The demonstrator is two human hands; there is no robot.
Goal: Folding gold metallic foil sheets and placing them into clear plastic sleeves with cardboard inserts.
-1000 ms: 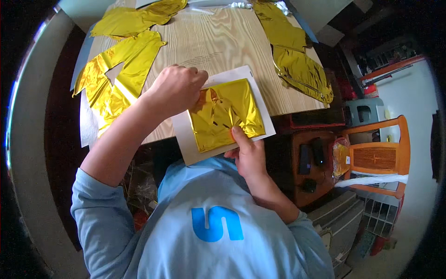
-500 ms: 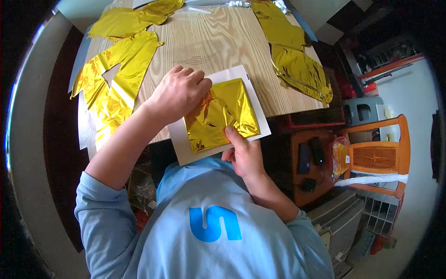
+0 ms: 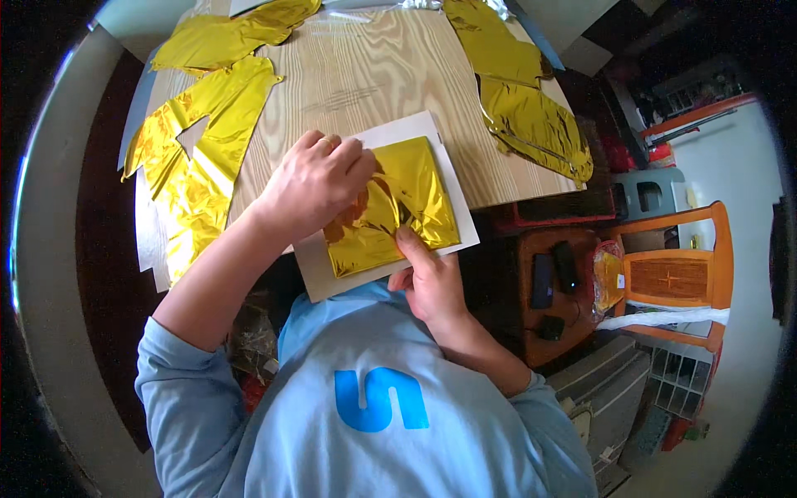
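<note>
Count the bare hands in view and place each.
2: left hand at the left side of the folded gold foil; right hand at its lower edge.

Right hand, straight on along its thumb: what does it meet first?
The wrinkled gold foil square on the white rectangular board, which the right hand touches. Beyond it, the left hand looks next in line, though depth is unclear.
</note>
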